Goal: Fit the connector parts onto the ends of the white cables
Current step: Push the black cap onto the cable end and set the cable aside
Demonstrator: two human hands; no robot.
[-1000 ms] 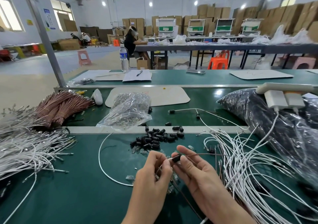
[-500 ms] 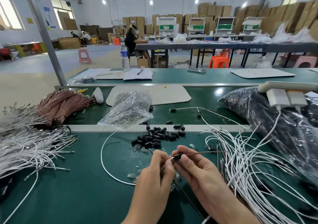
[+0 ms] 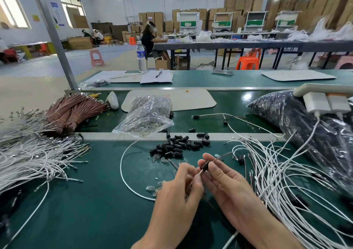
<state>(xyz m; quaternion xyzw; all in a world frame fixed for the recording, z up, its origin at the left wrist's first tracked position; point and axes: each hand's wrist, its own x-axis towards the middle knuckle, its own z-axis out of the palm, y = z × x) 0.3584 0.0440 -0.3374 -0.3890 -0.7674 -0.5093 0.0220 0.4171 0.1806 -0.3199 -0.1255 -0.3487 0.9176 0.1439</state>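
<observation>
A black connector part (image 3: 205, 166) is held just above the green table (image 3: 86, 210), near its front middle, pinched between the thumb and curled fingertips of the right hand (image 3: 231, 189). A thin brownish wire (image 3: 222, 157) is passed through it and runs up and to the right. The near end of that wire is pinched by the thumb and forefinger of the left hand (image 3: 177, 201), right beside the part; the other left fingers are curled under. The two hands are brought close together, fingertips almost meeting.

Just behind the hands a loose pile of black parts (image 3: 178, 146) is spread, with a few small clear pieces (image 3: 158, 158) at its near edge. A single white cable (image 3: 121, 169) is curved in a loop to the left of the hands. To the right a tangled heap of white cables (image 3: 282, 182) is laid, and at the far left another mass of white cables (image 3: 28, 159) is fanned out, metal tips pointing inward. Further back three things are set on the table: bundles of brown wires (image 3: 74, 109), a clear plastic bag (image 3: 147, 115) and a large dark bag (image 3: 305, 126).
</observation>
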